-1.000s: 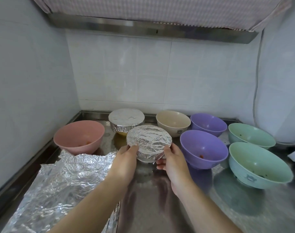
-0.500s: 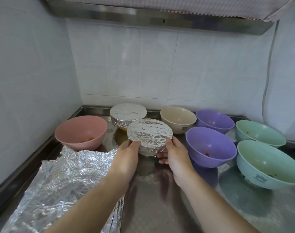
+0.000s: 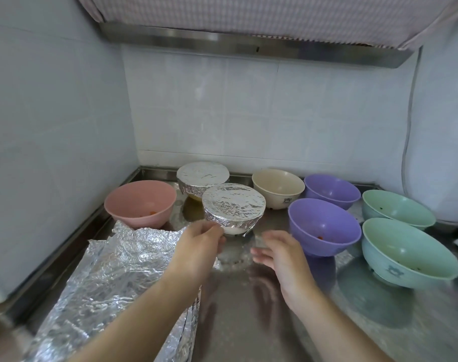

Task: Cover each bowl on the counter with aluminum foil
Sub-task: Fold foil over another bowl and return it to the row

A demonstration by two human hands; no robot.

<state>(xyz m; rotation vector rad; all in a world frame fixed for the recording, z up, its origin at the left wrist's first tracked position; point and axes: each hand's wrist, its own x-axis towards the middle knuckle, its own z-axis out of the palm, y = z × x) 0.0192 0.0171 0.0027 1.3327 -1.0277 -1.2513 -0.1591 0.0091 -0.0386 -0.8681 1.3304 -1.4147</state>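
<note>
Two hands [image 3: 199, 244] [image 3: 285, 253] near foil-covered bowl [image 3: 233, 205], counter [image 3: 248, 322] edge

Steel counter [image 3: 248, 322], 8 bowls: 2 foil-covered bowls [image 3: 233, 205] centre-back, pink bowl [image 3: 140, 202] left, beige bowl [image 3: 277, 188], 2 purple bowls [image 3: 324, 226], 2 green bowls [image 3: 408, 246] right. Crumpled foil sheet [image 3: 118, 278] front-left. Left hand [image 3: 199, 246] at front covered bowl's foil edge, poss. pinching it; right hand [image 3: 282, 254] apart, fingers relaxed.

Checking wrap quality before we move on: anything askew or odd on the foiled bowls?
The near foil-covered bowl has a loose flap sticking out at its lower right edge, not pressed flat. The left hand touches its lower left edge; the right hand is off it. The rear foil-covered bowl looks snug.
</note>
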